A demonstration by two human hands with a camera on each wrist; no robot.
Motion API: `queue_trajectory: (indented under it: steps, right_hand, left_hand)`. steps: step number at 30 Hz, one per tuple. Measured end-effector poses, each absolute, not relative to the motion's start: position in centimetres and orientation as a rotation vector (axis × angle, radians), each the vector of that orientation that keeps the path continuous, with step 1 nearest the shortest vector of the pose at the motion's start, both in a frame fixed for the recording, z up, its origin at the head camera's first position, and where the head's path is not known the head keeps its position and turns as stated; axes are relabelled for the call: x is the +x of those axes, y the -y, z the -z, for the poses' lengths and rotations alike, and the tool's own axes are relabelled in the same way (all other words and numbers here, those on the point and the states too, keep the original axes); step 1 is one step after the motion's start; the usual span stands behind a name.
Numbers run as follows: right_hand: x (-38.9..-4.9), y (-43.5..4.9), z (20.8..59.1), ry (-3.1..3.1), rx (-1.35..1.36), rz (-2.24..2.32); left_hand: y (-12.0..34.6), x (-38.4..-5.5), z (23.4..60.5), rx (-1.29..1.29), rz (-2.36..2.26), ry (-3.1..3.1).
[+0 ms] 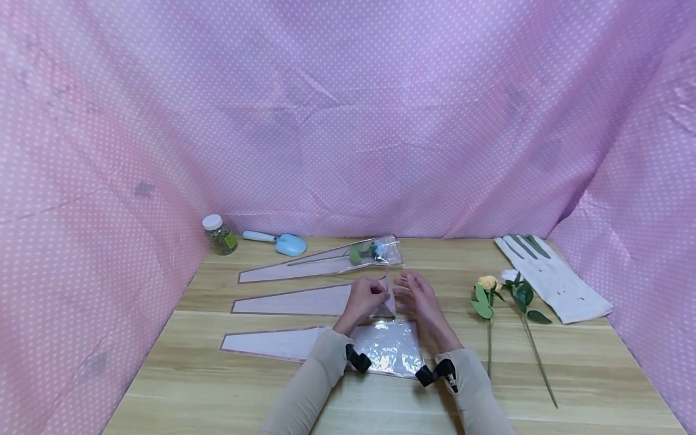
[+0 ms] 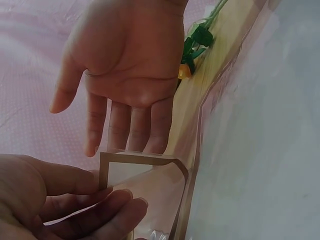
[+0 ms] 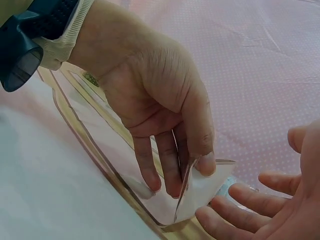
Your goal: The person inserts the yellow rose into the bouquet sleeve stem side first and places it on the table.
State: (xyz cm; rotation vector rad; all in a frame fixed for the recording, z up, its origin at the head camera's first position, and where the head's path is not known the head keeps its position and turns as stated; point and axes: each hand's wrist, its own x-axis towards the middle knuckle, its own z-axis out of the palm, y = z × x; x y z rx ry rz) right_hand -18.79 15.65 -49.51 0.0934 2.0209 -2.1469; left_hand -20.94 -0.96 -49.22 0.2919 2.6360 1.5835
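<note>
My left hand (image 1: 363, 302) pinches the wide end of the middle flower sleeve (image 1: 293, 304), a tapered wrap with a brown border. In the right wrist view, the thumb of the left hand (image 3: 155, 85) presses on the lifted corner of the sleeve (image 3: 202, 194). Opposite it, my right hand (image 1: 424, 302) has its fingers extended, palm facing the sleeve. In the left wrist view, fingertips of the right hand (image 2: 132, 65) are at the sleeve's edge (image 2: 135, 159), partly behind the clear film; I cannot tell whether they touch it.
A nearer sleeve (image 1: 272, 342) lies below the left forearm. A farther sleeve (image 1: 272, 275) holds a blue flower (image 1: 380, 251). Rightward lie a yellow rose (image 1: 487, 284), a white rose (image 1: 523, 296) and a white glove (image 1: 560, 290). At the back left are a jar (image 1: 222, 237) and a blue trowel (image 1: 290, 244).
</note>
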Motion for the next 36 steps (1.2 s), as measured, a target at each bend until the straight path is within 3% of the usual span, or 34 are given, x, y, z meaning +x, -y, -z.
queue_trajectory:
  steps: [25,36]
  right_hand:
    - [-20.0,-13.6,50.3,-2.393,0.219,2.004]
    - [-20.1,-14.2,50.1,-2.271,0.344,2.058]
  left_hand:
    - [1.0,-21.1,50.3,0.283,-1.690,-2.550]
    - [1.2,-21.2,50.3,0.223,-1.727,-2.511]
